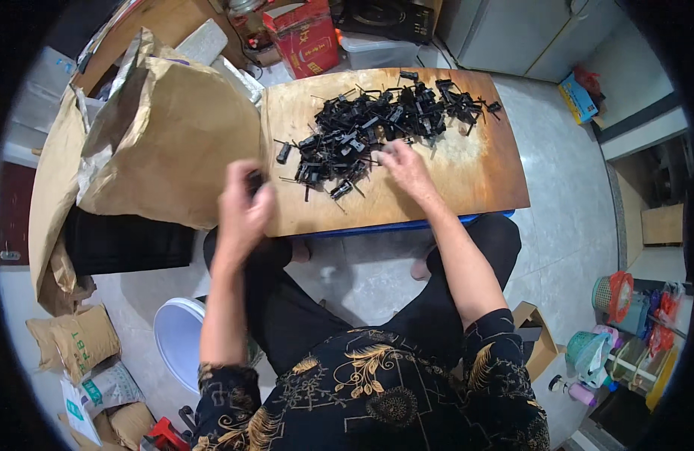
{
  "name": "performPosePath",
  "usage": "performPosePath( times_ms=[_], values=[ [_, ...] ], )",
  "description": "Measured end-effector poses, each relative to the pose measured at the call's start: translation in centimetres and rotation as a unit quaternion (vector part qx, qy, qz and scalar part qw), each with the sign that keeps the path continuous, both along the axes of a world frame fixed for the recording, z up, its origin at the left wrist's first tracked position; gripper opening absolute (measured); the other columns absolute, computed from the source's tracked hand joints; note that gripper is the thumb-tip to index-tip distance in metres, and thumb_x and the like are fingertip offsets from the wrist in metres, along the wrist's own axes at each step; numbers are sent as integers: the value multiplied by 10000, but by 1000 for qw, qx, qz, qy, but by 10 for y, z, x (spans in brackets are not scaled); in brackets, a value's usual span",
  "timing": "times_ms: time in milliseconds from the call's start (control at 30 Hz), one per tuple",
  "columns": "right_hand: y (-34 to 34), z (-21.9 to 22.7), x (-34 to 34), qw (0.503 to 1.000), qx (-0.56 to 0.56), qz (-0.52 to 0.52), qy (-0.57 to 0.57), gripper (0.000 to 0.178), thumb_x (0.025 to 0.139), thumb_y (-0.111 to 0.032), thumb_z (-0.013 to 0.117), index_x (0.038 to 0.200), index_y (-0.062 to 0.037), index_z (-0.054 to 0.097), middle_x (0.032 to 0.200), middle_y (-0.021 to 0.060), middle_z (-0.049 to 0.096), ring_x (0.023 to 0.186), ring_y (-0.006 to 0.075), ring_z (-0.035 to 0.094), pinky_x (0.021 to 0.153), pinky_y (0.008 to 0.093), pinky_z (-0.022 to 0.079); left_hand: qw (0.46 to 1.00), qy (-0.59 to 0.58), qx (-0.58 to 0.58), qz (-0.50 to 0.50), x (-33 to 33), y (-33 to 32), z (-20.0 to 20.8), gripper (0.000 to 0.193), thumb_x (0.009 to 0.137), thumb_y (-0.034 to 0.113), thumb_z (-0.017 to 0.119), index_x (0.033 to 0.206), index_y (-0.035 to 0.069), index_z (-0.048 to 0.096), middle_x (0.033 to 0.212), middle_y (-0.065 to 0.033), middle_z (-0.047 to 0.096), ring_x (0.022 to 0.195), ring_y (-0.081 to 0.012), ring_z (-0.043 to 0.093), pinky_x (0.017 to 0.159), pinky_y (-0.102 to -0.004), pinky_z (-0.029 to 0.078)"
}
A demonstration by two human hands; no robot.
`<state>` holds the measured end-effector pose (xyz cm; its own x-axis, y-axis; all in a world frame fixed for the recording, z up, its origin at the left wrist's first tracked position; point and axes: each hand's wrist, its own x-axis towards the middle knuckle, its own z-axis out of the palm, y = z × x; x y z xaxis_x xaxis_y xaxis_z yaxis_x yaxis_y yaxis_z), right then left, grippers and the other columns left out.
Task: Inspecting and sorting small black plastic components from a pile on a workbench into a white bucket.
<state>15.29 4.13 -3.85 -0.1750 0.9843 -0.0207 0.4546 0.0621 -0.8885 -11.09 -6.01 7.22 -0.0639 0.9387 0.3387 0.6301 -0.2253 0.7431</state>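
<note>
A heap of small black plastic parts (377, 124) with thin pins lies on a low wooden board (475, 169). My right hand (403, 167) rests at the near edge of the heap, fingers pinched on one small black part. My left hand (244, 204) hovers over the board's left edge, blurred, closed around a small black part (254, 180) that shows between the fingers. My legs in black trousers sit under the board.
A large brown paper sack (163, 128) leans against the board's left side, over a black crate (129, 244). A white bucket (178, 338) stands by my left knee. Red carton (306, 37) behind the board; baskets and bottles (625, 331) at right.
</note>
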Motion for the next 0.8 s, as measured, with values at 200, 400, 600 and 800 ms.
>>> performPosePath(
  times_ms=[200, 400, 600, 800],
  values=[
    [-3, -8, -4, 968, 69, -58, -234, 328, 793, -348, 607, 888, -41, 544, 777, 175, 635, 780, 360, 615, 692, 447, 481, 946, 168, -166, 222, -151, -169, 36, 245, 807, 19, 503, 1046, 14, 448, 880, -130, 575, 744, -264, 567, 665, -329, 453],
    [-2, -7, -5, 951, 67, -40, -299, 344, 809, -355, 584, 868, -18, 550, 766, 213, 623, 782, 376, 615, 694, 471, 477, 810, 421, -311, 264, -176, -266, 35, 281, 790, 80, 551, 1057, 32, 477, 1029, -164, 564, 901, -363, 550, 722, -434, 451],
    [-10, -13, 8, 939, 114, 20, -325, 198, 807, -231, 552, 871, -44, 569, 811, 177, 630, 789, 364, 605, 700, 461, 474, 961, 176, -111, 184, -110, -154, 49, 258, 822, 52, 561, 1076, 21, 533, 992, -115, 562, 899, -216, 570, 746, -306, 461],
    [-14, 5, 22, 969, 108, 9, -221, 140, 811, -152, 553, 892, -44, 588, 798, 153, 634, 738, 301, 616, 656, 399, 467, 916, -248, -276, -151, 17, -13, 15, 543, 855, 170, 594, 1315, 31, 341, 1166, -132, 511, 912, -168, 585, 676, -256, 479]
  ],
)
